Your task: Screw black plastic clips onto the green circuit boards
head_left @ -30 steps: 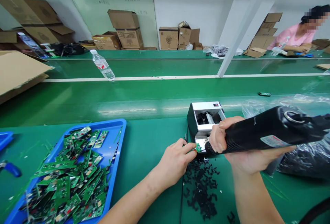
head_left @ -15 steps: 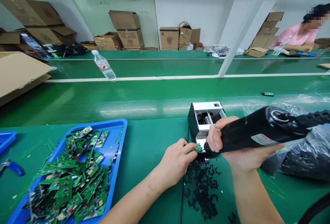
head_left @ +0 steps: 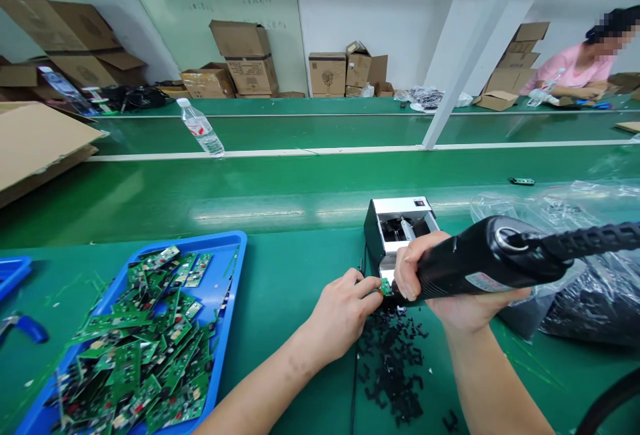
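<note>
My left hand [head_left: 341,315] pinches a small green circuit board [head_left: 384,286] at the front of a small silver and black machine [head_left: 399,229]. My right hand [head_left: 443,288] is wrapped round a black electric screwdriver [head_left: 490,261], whose tip points at the board. A coiled black cable runs off the tool to the right. Several small black plastic parts [head_left: 393,368] lie scattered on the green table just below both hands.
A blue tray [head_left: 226,256] piled with green circuit boards sits at the lower left. A plastic bag of black parts [head_left: 590,308] lies at right. A water bottle [head_left: 201,127] stands on the green conveyor. Cardboard boxes [head_left: 245,55] line the wall. A person in pink [head_left: 575,68] works at far right.
The screwdriver's rear end has swung down and left, and my right hand has slid a little left with it. My left hand still holds the board in the same place.
</note>
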The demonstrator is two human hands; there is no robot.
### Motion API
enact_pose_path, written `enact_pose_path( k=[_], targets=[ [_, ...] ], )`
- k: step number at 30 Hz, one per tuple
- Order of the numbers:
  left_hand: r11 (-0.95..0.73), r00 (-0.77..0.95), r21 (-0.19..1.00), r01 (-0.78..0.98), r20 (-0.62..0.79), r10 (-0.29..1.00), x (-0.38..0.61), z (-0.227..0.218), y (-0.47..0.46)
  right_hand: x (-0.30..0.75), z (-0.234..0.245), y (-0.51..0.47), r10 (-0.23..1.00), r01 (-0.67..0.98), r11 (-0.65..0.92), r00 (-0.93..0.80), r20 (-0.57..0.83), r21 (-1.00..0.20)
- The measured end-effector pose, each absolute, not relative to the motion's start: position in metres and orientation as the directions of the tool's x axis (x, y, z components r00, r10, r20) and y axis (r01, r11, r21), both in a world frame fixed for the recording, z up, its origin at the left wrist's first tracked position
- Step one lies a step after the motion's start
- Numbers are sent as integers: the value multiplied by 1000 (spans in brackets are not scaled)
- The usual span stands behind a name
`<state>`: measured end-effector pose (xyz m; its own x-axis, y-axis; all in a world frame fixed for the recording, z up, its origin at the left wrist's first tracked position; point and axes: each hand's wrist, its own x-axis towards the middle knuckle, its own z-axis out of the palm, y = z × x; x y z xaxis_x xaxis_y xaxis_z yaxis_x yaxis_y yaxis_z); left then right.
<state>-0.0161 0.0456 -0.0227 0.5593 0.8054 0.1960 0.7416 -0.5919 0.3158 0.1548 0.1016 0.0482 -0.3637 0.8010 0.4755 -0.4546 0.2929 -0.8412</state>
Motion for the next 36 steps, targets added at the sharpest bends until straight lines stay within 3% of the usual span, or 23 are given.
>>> enact_pose_path(
  k=[6,11,14,16,19,22,29,32,36],
  targets=[
    [-595,547,339,729,236,804,-19,-23,47,173,51,97,842,-539,245,-294,453,-806],
    [-501,407,633,590,302,862,-32,-27,56,196,43,93,897,-570,281,-130,423,-772],
    [-356,210,773,525,288,934,-46,-36,73,205,26,92,940,-593,264,-18,341,-760],
    [-170,-38,818,550,228,973,-57,-46,94,208,12,92,959,-617,242,35,281,-749],
    [-19,-244,813,581,196,950,-74,-63,138,210,-2,93,976,-661,207,83,204,-721],
    [44,-331,783,620,210,920,-85,-72,178,210,-9,93,981,-687,190,103,165,-701],
    [-98,-191,684,723,334,923,-70,-62,148,217,-12,91,984,-735,178,126,126,-655],
    [-141,-91,676,724,296,951,-50,-60,87,218,-12,90,983,-741,184,147,111,-646],
    [-207,153,725,657,141,978,-10,-62,17,213,-10,87,986,-741,163,137,90,-651]
  ],
)
